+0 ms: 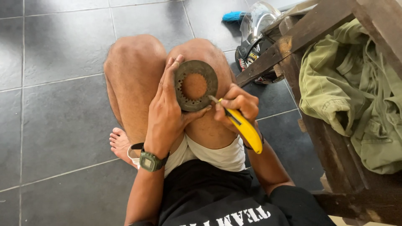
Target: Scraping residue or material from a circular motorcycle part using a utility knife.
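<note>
Gripping a toothed metal ring (195, 85), left hand (167, 113) fingers clamp it; right hand (236, 106) fingers clench a yellow utility knife (245, 127).

Rusty brown ring (196, 85), yellow knife (247, 129) (black trim).

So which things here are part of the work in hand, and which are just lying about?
In use:
- toothed metal ring, held by the left hand
- yellow utility knife in the right hand, tip at the ring's edge

Lying about:
- helmet on the tiled floor
- green jacket on the wooden furniture
- blue brush
</note>
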